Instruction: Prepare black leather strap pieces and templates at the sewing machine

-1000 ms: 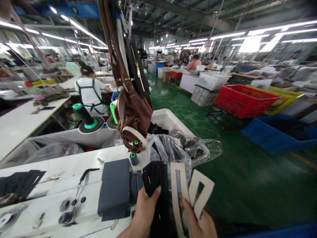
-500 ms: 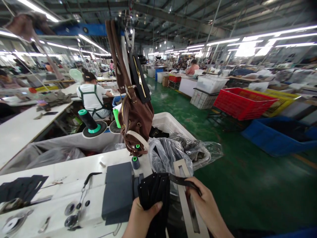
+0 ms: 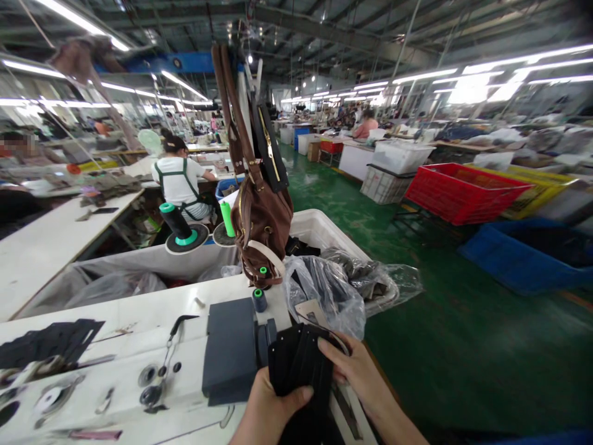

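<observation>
My left hand (image 3: 274,400) is closed around a fanned stack of black strips (image 3: 299,361), thumb lying across the top one. The strips have small holes near their far ends. At the right edge of the stack, my right hand (image 3: 359,374) pinches a dark strip, its end pressed against the others; the fingers underneath are hidden. Below both hands a pale slotted board (image 3: 354,426) shows in part. Left of them is the dark grey housing (image 3: 229,352) of a white sewing machine (image 3: 180,371).
Black flat pieces (image 3: 50,340) lie at the left of the worktop. Beyond the machine hangs a brown leather bag (image 3: 264,216), beside thread cones (image 3: 178,225) and a plastic-wrapped bundle (image 3: 322,290). Red (image 3: 463,194) and blue (image 3: 523,256) bins line the green floor; a co-worker (image 3: 181,179) sits ahead.
My right hand has moved left, bringing the dark strip from beside the stack onto its right edge. The left hand keeps its hold. The whole view has shifted slightly.
</observation>
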`<state>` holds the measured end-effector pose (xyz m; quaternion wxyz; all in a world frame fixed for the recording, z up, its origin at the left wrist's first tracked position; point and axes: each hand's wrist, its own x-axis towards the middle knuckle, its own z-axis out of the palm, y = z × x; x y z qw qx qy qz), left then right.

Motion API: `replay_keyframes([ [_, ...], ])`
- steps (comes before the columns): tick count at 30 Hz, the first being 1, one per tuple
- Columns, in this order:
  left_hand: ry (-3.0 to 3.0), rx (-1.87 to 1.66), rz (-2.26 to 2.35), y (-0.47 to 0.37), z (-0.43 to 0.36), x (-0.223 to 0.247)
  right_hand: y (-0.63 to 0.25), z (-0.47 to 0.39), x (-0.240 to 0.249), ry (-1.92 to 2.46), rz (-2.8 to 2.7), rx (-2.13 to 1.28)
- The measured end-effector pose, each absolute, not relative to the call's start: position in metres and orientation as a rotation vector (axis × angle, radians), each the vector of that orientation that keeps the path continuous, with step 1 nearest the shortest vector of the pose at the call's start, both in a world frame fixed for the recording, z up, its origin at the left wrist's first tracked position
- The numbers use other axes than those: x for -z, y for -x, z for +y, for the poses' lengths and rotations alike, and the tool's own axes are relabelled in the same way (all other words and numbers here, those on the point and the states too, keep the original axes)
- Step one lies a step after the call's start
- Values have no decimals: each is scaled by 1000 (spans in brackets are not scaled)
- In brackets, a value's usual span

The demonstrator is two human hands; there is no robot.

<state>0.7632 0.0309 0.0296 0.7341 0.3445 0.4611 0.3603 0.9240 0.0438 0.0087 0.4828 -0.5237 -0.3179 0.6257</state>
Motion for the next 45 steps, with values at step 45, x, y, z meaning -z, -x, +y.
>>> replay_keyframes([
  [45,-883,-992,995,-699,-4,-55,-864,20,-28,1285,-1068,-1483],
])
